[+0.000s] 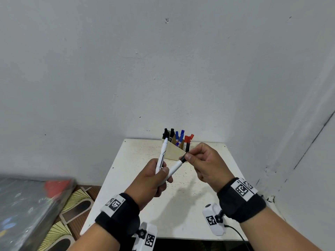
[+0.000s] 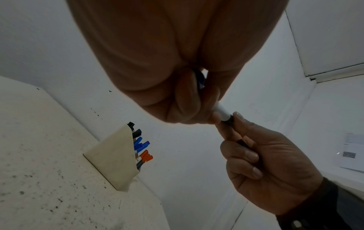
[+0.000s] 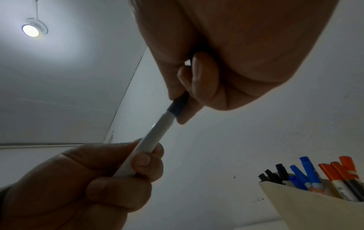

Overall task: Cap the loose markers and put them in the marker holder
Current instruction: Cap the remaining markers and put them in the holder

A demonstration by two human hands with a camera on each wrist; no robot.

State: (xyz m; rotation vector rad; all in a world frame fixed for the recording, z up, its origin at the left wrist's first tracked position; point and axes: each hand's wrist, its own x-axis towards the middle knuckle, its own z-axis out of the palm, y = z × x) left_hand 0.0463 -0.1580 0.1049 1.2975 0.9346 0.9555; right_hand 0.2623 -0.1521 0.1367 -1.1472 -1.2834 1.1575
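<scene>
Left hand (image 1: 148, 180) grips marker (image 1: 173, 169) w/ right-hand (image 1: 204, 165) grip pinching cap (image 1: 183, 159).

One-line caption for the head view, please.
Left hand grips two white markers while right hand pinches a black cap onto one, before the marker holder.
</scene>
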